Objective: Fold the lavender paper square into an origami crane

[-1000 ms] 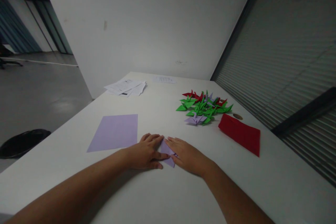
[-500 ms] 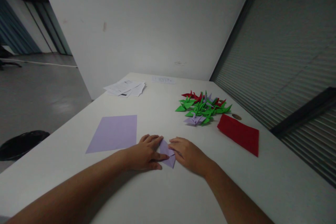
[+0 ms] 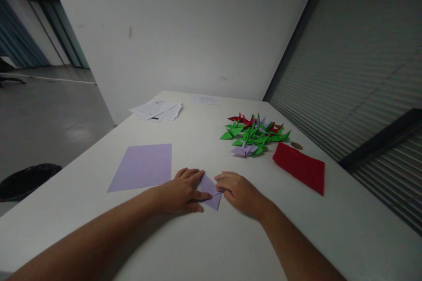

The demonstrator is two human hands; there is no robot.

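Note:
A small piece of folded purple paper (image 3: 208, 185) lies on the white table in front of me, with a pointed corner towards me. My left hand (image 3: 184, 193) rests flat on its left side, fingers stretched out, one finger pressing near the middle of the paper. At the right edge, my right hand (image 3: 240, 194) has its fingers curled together on a flap of the paper; the fingertips partly hide that edge. A larger flat sheet of purple paper (image 3: 143, 166) lies to the left of my left hand.
Several folded paper cranes (image 3: 252, 136) in green, red and purple are heaped beyond my right hand. Red paper (image 3: 300, 167) lies at the right, near a small round brown object (image 3: 296, 145). Printed sheets (image 3: 157, 109) are at the far left. A black-lined bin (image 3: 28, 180) stands left of the table.
My right hand has slid slightly to the right across the folded paper to its edge, and its fingers have curled more. More of the paper shows. My left hand has stayed in place.

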